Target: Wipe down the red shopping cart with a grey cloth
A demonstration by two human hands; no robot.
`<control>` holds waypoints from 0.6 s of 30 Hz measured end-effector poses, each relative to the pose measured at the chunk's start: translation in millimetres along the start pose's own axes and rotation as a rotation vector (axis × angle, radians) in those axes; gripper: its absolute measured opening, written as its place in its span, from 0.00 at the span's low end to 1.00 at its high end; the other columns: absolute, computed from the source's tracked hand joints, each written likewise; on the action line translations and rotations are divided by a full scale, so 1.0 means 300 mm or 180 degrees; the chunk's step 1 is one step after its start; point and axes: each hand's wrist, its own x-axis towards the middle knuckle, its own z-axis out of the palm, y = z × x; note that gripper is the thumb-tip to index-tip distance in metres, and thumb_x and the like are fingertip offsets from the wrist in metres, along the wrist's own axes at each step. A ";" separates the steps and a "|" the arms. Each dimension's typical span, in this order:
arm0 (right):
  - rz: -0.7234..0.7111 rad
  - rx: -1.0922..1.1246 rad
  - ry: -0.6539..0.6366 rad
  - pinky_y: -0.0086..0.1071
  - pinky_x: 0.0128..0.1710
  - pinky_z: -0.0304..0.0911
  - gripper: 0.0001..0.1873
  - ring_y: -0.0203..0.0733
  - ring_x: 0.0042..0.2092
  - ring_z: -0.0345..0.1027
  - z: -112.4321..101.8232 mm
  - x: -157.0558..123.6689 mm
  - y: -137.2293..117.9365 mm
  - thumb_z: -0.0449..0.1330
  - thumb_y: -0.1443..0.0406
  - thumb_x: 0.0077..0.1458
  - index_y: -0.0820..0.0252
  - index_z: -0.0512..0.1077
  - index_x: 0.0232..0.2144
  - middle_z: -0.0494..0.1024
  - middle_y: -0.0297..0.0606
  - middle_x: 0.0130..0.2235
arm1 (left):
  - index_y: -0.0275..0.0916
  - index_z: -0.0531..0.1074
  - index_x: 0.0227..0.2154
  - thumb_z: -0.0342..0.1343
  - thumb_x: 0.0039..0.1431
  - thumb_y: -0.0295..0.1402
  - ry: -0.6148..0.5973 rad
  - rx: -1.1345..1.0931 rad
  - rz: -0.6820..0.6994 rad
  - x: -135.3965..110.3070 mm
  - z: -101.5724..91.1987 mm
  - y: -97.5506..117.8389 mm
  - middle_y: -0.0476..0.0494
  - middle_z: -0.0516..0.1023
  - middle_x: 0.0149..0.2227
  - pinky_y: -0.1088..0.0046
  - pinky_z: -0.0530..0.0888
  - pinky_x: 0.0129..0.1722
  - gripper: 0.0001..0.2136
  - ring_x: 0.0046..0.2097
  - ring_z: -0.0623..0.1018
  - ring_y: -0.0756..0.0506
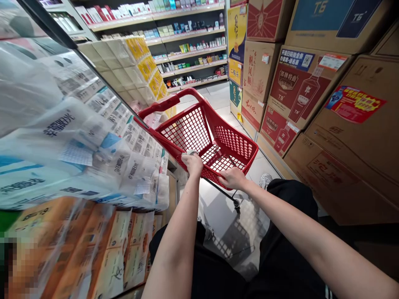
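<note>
A red plastic shopping cart (229,135) with a latticed basket stands in front of me, tilted in view. No goods show inside its basket. My left hand (192,162) is closed around the near left part of the basket's rim. A small whitish thing shows at the fingers of that hand, too unclear to name. On the near edge, further right, my right hand (233,178) has its fingers curled over the rim. The cart's red handle bar (162,104) lies at the far left, away from both hands. A black caster (237,204) shows below the basket.
Stacked plastic-wrapped paper packs (93,153) crowd the left, with orange packs (65,241) below them. Cardboard cartons (299,87) rise along the right. Shelves of small boxes and bottles (187,29) cross the far end. Pale floor tiles (221,104) run between. A dark-and-silver bar (102,79) slants across the left.
</note>
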 end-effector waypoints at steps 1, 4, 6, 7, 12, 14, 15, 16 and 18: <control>-0.0014 -0.0003 0.0001 0.28 0.30 0.49 0.20 0.38 0.32 0.68 -0.004 0.003 0.008 0.45 0.57 0.59 0.58 0.74 0.33 0.78 0.38 0.30 | 0.29 0.53 0.46 0.42 0.62 0.35 -0.0056 0.0003 0.0008 -0.016 0.005 -0.004 0.21 0.64 0.49 0.62 0.68 0.46 0.14 0.50 0.72 0.38; -0.0022 0.0024 0.0029 0.28 0.30 0.48 0.24 0.37 0.32 0.68 -0.016 0.013 0.023 0.43 0.53 0.60 0.57 0.75 0.32 0.78 0.37 0.30 | 0.30 0.54 0.46 0.39 0.64 0.37 -0.0260 0.0001 0.0076 -0.081 0.019 -0.019 0.22 0.65 0.48 0.62 0.68 0.47 0.15 0.50 0.72 0.38; 0.0009 0.0095 -0.0004 0.28 0.30 0.47 0.28 0.37 0.32 0.68 -0.022 0.023 0.029 0.40 0.51 0.61 0.57 0.75 0.30 0.78 0.36 0.29 | 0.29 0.55 0.46 0.39 0.64 0.37 -0.0339 -0.0042 0.0161 -0.125 0.021 -0.029 0.24 0.66 0.48 0.64 0.67 0.49 0.15 0.51 0.71 0.39; 0.0053 0.0130 -0.0022 0.28 0.30 0.47 0.31 0.36 0.32 0.68 -0.024 0.028 0.032 0.38 0.50 0.62 0.57 0.76 0.29 0.78 0.36 0.29 | 0.29 0.55 0.46 0.39 0.64 0.37 -0.0406 -0.0076 0.0204 -0.143 0.018 -0.034 0.24 0.66 0.49 0.66 0.66 0.50 0.15 0.53 0.70 0.39; 0.0207 0.0200 0.0000 0.29 0.28 0.45 0.37 0.35 0.30 0.66 -0.021 0.056 0.065 0.32 0.50 0.63 0.57 0.75 0.24 0.77 0.37 0.28 | 0.30 0.54 0.51 0.41 0.64 0.37 -0.0320 -0.0300 0.0673 -0.200 -0.041 -0.077 0.25 0.61 0.55 0.66 0.62 0.56 0.17 0.59 0.63 0.41; 0.0156 0.0273 -0.0061 0.29 0.27 0.44 0.37 0.35 0.30 0.66 -0.020 0.064 0.088 0.32 0.49 0.63 0.57 0.75 0.23 0.77 0.36 0.28 | 0.31 0.51 0.55 0.41 0.64 0.36 0.0196 -0.0467 0.1218 -0.207 -0.073 -0.100 0.26 0.56 0.59 0.64 0.59 0.59 0.20 0.62 0.59 0.42; 0.0150 0.0315 -0.0096 0.29 0.27 0.44 0.37 0.35 0.29 0.65 -0.020 0.068 0.100 0.32 0.48 0.62 0.57 0.75 0.24 0.77 0.36 0.28 | 0.32 0.50 0.56 0.41 0.64 0.35 0.0386 -0.0499 0.1573 -0.206 -0.086 -0.110 0.27 0.54 0.61 0.64 0.58 0.60 0.21 0.63 0.56 0.42; 0.0156 0.0349 -0.0121 0.29 0.27 0.43 0.37 0.35 0.29 0.65 -0.021 0.071 0.112 0.32 0.48 0.62 0.57 0.74 0.24 0.77 0.36 0.28 | 0.33 0.50 0.57 0.41 0.64 0.34 0.0448 -0.0451 0.1978 -0.202 -0.096 -0.119 0.29 0.53 0.62 0.63 0.57 0.61 0.20 0.64 0.54 0.43; 0.0196 0.0373 -0.0134 0.30 0.26 0.43 0.38 0.35 0.29 0.65 -0.022 0.074 0.134 0.32 0.47 0.62 0.57 0.74 0.24 0.76 0.36 0.28 | 0.34 0.53 0.56 0.40 0.64 0.31 0.0166 -0.0068 0.2866 -0.183 -0.106 -0.133 0.32 0.53 0.62 0.61 0.55 0.62 0.19 0.65 0.52 0.44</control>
